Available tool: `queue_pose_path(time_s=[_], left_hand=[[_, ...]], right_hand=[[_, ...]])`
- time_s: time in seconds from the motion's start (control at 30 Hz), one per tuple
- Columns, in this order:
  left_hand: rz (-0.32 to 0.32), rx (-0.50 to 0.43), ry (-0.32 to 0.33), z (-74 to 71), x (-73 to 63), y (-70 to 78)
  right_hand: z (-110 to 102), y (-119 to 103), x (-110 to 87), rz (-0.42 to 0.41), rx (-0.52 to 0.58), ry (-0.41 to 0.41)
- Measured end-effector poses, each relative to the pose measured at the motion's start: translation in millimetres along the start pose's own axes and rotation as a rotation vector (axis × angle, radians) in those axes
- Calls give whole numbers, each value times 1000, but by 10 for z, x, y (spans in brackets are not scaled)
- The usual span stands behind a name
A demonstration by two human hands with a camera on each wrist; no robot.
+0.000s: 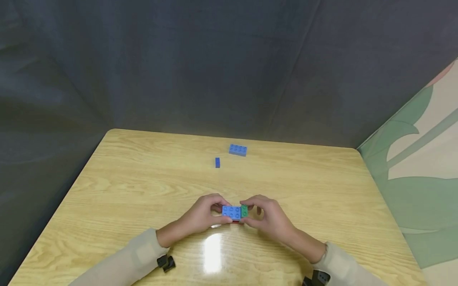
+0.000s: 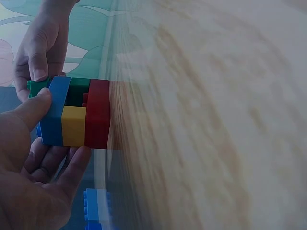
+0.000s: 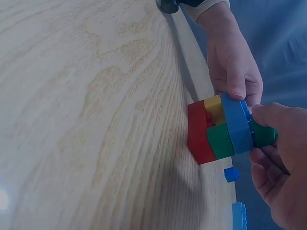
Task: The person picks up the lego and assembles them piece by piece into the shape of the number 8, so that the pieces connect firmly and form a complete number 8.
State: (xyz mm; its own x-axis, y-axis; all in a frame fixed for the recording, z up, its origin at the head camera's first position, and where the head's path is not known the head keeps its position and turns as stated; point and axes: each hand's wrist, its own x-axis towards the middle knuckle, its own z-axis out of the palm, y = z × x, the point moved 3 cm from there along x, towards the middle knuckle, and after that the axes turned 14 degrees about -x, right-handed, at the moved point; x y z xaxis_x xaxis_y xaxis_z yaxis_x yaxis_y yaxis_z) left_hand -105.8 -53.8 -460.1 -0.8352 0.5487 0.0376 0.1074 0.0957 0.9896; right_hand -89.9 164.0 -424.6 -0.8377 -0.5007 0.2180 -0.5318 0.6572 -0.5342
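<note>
A small stack of toy bricks stands on the table in front of me. Its bottom is a red brick (image 2: 98, 115); a yellow brick (image 2: 74, 125) and a green brick (image 3: 220, 142) sit apart above it, with a gap between them. Across both lies a long blue brick (image 1: 231, 213), studs up. My left hand (image 1: 200, 215) holds the stack's left end between thumb and fingers, the thumb on the blue brick. At the right end, my right hand (image 1: 270, 219) pinches a small green brick (image 1: 244, 211) on top of the blue one. Whether its studs are fully pressed down I cannot tell.
Farther back on the wooden table (image 1: 143, 174) lie another long blue brick (image 1: 237, 149) and a small dark blue brick (image 1: 217, 162). A dark curtain (image 1: 229, 71) hangs behind the table's far edge, and a patterned wall (image 1: 422, 198) is at the right.
</note>
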Motion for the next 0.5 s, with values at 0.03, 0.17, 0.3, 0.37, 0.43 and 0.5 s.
queue_pose_path(time_s=[0.03,0.17,0.3,0.37,0.43,0.5], left_hand=[[2,0,0,-1,2,1],[-5,0,-5,-2,0,-4],[-8,4,-6,1,1,-16],[-6,1,-6,-3,1,-11],[-2,0,-7,-5,6,-7],[-2,-3,-9,-6,7,-4]], right_hand=[[5,6,2,0,0,2],[13,13,12,-3,3,3],[16,16,22,9,14,-9],[16,17,26,21,17,-14],[21,20,25,35,15,-16],[27,20,18,47,13,-18]])
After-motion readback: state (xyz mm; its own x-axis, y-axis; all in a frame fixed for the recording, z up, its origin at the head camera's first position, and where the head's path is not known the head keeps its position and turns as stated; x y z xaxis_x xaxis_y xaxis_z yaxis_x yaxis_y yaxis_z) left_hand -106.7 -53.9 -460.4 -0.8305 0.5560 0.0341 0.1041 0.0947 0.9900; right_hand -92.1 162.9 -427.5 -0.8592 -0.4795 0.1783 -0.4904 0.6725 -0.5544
